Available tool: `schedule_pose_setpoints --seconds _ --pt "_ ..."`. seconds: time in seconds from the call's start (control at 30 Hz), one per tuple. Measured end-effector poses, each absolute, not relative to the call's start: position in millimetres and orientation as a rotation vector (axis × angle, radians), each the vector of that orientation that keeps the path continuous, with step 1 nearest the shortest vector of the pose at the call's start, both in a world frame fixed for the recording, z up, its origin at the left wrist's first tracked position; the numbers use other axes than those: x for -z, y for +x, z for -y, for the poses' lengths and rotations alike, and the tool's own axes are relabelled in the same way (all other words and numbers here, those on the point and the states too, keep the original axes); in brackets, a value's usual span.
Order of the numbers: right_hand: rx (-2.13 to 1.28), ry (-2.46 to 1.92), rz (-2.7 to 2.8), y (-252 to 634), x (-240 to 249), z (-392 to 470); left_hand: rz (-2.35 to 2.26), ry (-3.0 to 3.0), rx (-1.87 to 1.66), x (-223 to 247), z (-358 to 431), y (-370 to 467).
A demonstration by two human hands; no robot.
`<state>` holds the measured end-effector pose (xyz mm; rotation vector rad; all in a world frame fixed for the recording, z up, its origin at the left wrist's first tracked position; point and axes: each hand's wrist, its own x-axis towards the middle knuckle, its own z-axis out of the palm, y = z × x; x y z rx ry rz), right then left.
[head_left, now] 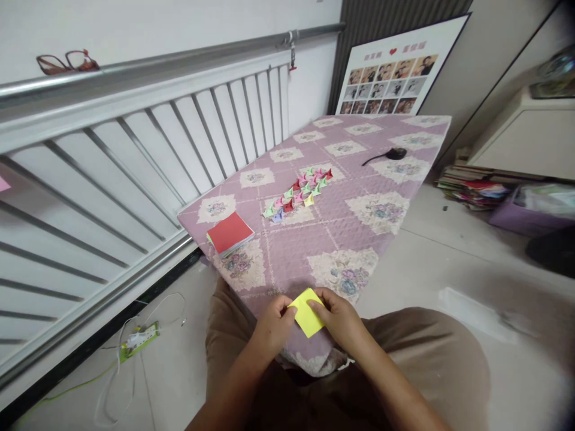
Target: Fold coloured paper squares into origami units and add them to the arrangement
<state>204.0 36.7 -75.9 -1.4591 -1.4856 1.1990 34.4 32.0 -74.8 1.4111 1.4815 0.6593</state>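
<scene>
You hold a square of yellow paper (308, 320) in front of you, over the near corner of the table (323, 251), with one corner pointing toward you; whether its underside touches the cloth you cannot tell from here. Your left hand (274, 323) has its thumb and fingers clamped on the paper's left corner. Your right hand (339, 317) is clamped on the right side, its thumb lying on the upper face and its fingers curled behind the edge. Ahead of your hands, on the purple flowered cloth, small folded paper pieces (299, 197) sit close together in slanting rows, in green, pink, red, blue and yellow. To the left of them and nearer to you lies a stack of paper squares (231, 233) with a red sheet on top. Toward the far right part of the table rests a black object (397, 154) with a thin, curved handle. A white radiator (148, 161) runs along the table's left side, with glasses (84, 61) on the pipe (179, 57) above it. On the floor to your left lies a green and white power strip (142, 341) with cables around it.
</scene>
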Motion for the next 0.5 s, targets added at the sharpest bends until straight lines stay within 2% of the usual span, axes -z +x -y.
schedule_pose_setpoints --seconds 0.33,0.5 --pt "-0.427 -1.595 1.981 207.6 104.9 -49.0 -1.751 1.977 -0.081 72.9 -49.3 35.1" --pt "-0.260 -1.581 2.043 202.9 107.9 -48.8 -1.832 2.144 -0.126 71.0 -45.3 40.7"
